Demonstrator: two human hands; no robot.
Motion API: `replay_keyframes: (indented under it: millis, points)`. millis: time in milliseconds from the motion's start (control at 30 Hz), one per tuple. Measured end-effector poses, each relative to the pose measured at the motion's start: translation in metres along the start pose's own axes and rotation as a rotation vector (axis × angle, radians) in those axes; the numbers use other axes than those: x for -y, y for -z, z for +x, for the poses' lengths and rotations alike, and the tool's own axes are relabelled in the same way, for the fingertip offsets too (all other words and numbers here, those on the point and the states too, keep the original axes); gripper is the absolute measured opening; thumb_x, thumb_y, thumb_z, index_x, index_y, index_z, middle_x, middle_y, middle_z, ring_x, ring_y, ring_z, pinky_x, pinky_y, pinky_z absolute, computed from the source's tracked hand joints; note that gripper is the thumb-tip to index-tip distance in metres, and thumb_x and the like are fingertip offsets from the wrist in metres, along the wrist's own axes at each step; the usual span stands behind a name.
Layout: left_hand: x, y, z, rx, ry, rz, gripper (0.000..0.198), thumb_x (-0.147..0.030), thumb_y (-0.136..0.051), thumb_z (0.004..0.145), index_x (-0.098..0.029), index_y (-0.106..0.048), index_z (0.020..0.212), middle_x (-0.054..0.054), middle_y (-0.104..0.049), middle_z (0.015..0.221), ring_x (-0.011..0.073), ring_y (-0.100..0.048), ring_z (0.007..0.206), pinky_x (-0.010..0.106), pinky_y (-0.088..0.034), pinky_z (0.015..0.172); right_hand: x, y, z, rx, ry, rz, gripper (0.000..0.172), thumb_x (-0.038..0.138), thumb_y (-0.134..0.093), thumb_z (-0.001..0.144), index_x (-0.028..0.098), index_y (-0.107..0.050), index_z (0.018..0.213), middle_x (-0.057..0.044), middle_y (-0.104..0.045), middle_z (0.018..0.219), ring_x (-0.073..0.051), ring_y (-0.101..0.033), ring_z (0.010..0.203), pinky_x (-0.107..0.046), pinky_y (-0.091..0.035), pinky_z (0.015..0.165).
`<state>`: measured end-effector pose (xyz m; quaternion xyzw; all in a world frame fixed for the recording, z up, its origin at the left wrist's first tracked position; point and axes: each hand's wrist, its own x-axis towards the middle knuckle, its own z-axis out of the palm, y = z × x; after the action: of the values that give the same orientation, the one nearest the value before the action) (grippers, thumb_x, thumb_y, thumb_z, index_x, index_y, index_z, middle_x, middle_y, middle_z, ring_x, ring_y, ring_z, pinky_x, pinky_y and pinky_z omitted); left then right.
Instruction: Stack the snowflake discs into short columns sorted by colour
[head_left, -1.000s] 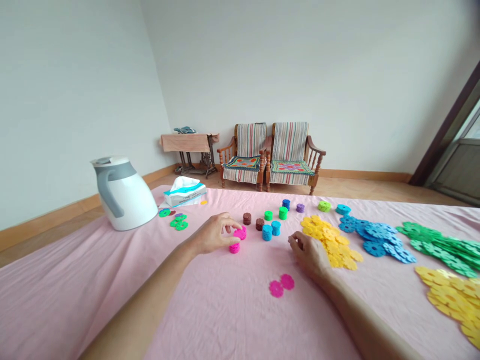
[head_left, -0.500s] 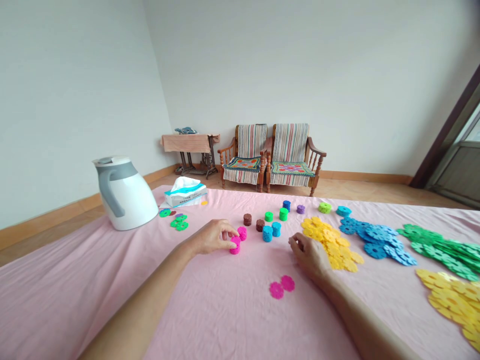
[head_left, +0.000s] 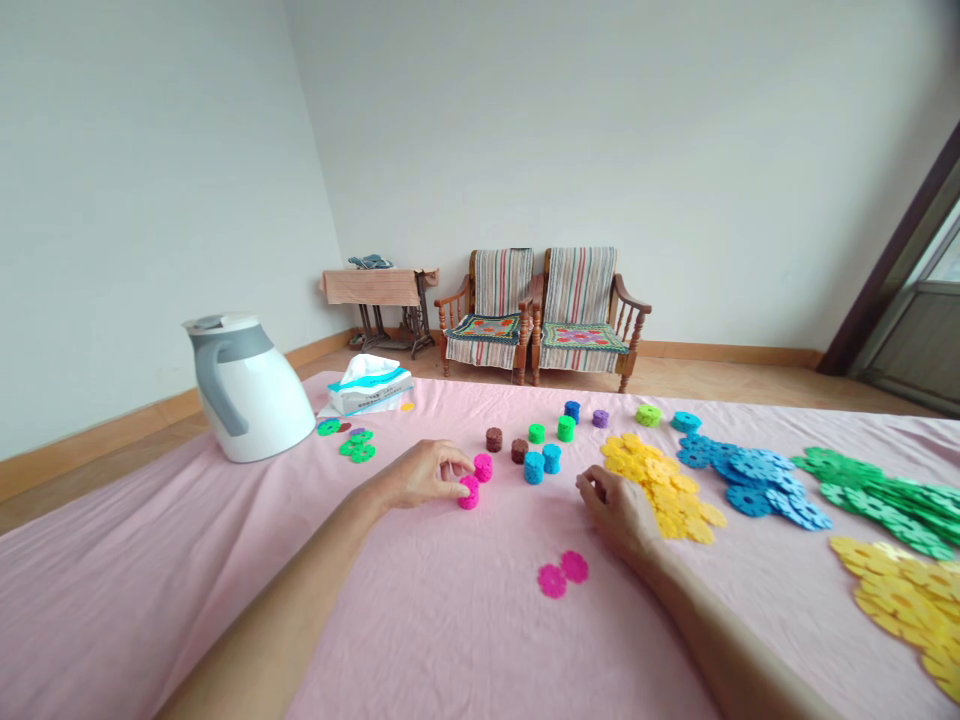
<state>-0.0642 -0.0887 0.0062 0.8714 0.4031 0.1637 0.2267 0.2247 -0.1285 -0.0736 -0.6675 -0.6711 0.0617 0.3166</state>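
Note:
My left hand (head_left: 424,473) has its thumb and fingers around the near stack of magenta flower discs (head_left: 469,493), which stands on the cloth. Just behind it, close to the fingertips, is a second magenta stack (head_left: 483,467). My right hand (head_left: 616,505) rests on the cloth at the left edge of a yellow disc pile (head_left: 660,485). Its fingers are curled in, and nothing shows in them. Two loose magenta discs (head_left: 563,574) lie flat between my forearms. Beyond the hands stand brown stacks (head_left: 519,451), light blue stacks (head_left: 534,467) and green stacks (head_left: 566,429).
On the left are a white kettle (head_left: 259,395), a tissue box (head_left: 370,386) and a few loose green discs (head_left: 358,450). Blue (head_left: 757,480), green (head_left: 885,500) and more yellow discs (head_left: 904,600) lie heaped at the right. Two armchairs (head_left: 547,315) stand beyond the pink-covered table.
Almost nothing differs. The view has shifted very slightly, and both hands keep their places by the magenta stacks and the yellow pile.

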Motion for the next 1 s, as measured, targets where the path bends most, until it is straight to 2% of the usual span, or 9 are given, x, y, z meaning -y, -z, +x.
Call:
replay_keyframes:
  millis: [100, 167, 233, 333, 433, 533, 633, 833, 1000]
  points:
    - [-0.008, 0.004, 0.0, -0.123, -0.03, 0.006, 0.029, -0.036, -0.065, 0.072, -0.019, -0.066, 0.096, 0.002, -0.06, 0.084, 0.0107, -0.052, 0.066, 0.022, -0.041, 0.061, 0.001, 0.001, 0.0, 0.002, 0.0, 0.001, 0.031, 0.038, -0.036, 0.084, 0.02, -0.05, 0.063, 0.002, -0.05, 0.052, -0.011, -0.046, 0.05, -0.021, -0.025, 0.049]
    - [-0.022, 0.002, 0.0, -0.137, -0.09, -0.02, 0.023, -0.034, -0.063, 0.075, -0.018, -0.066, 0.091, 0.002, -0.06, 0.085, 0.0107, -0.052, 0.067, 0.022, -0.041, 0.062, 0.001, 0.001, 0.0, 0.007, 0.0, 0.003, 0.031, 0.038, -0.036, 0.084, 0.019, -0.05, 0.063, 0.002, -0.05, 0.053, -0.011, -0.046, 0.05, -0.021, -0.025, 0.049]
    - [-0.041, -0.006, -0.002, -0.058, -0.156, -0.043, 0.019, -0.032, -0.063, 0.076, -0.018, -0.066, 0.088, 0.002, -0.06, 0.083, 0.0113, -0.053, 0.069, 0.022, -0.041, 0.062, 0.001, 0.001, 0.0, 0.007, 0.002, 0.006, 0.031, 0.037, -0.036, 0.084, 0.019, -0.051, 0.064, 0.001, -0.051, 0.054, -0.011, -0.047, 0.051, -0.021, -0.025, 0.049]
    - [-0.069, -0.029, -0.006, 0.108, -0.226, -0.021, 0.022, -0.034, -0.065, 0.074, -0.018, -0.065, 0.09, 0.002, -0.06, 0.084, 0.012, -0.055, 0.069, 0.022, -0.042, 0.061, 0.0, 0.0, 0.001, -0.004, 0.004, 0.003, 0.031, 0.038, -0.036, 0.084, 0.019, -0.052, 0.065, 0.001, -0.052, 0.054, -0.011, -0.047, 0.052, -0.021, -0.024, 0.049]
    - [-0.086, -0.056, -0.01, 0.14, -0.246, 0.085, 0.037, -0.039, -0.072, 0.067, -0.019, -0.063, 0.097, 0.004, -0.06, 0.09, 0.0166, -0.056, 0.076, 0.025, -0.044, 0.068, -0.002, -0.001, 0.001, -0.011, 0.007, 0.0, 0.031, 0.038, -0.036, 0.084, 0.019, -0.054, 0.066, 0.001, -0.051, 0.053, -0.011, -0.048, 0.051, -0.021, -0.025, 0.049]
    - [-0.092, -0.075, -0.012, 0.138, -0.229, 0.173, 0.034, -0.039, -0.073, 0.065, -0.019, -0.064, 0.091, 0.004, -0.059, 0.086, 0.0195, -0.056, 0.08, 0.027, -0.045, 0.071, -0.003, -0.003, 0.002, -0.018, 0.013, -0.001, 0.031, 0.038, -0.036, 0.083, 0.019, -0.054, 0.066, 0.002, -0.049, 0.052, -0.011, -0.047, 0.051, -0.021, -0.025, 0.049]
    - [-0.093, -0.084, -0.012, 0.131, -0.204, 0.191, 0.025, -0.036, -0.071, 0.069, -0.018, -0.063, 0.085, 0.003, -0.058, 0.084, 0.0186, -0.057, 0.078, 0.026, -0.045, 0.071, -0.004, -0.003, 0.002, -0.02, 0.019, 0.0, 0.031, 0.038, -0.036, 0.083, 0.019, -0.054, 0.066, 0.002, -0.049, 0.052, -0.011, -0.047, 0.05, -0.021, -0.025, 0.049]
    - [-0.094, -0.086, -0.01, 0.116, -0.174, 0.142, 0.014, -0.021, -0.067, 0.066, -0.017, -0.058, 0.076, 0.001, -0.057, 0.08, 0.0158, -0.056, 0.075, 0.023, -0.044, 0.068, -0.003, -0.003, 0.001, -0.019, 0.016, -0.003, 0.031, 0.038, -0.036, 0.083, 0.019, -0.053, 0.066, 0.002, -0.048, 0.052, -0.011, -0.046, 0.05, -0.021, -0.024, 0.049]
    - [-0.09, -0.085, -0.009, 0.172, -0.162, 0.079, 0.018, -0.018, -0.065, 0.058, -0.018, -0.054, 0.072, 0.0, -0.057, 0.079, 0.0131, -0.054, 0.07, 0.02, -0.043, 0.063, -0.002, -0.002, 0.001, -0.006, 0.004, 0.004, 0.031, 0.038, -0.036, 0.084, 0.019, -0.053, 0.066, 0.002, -0.05, 0.053, -0.011, -0.047, 0.051, -0.021, -0.025, 0.049]
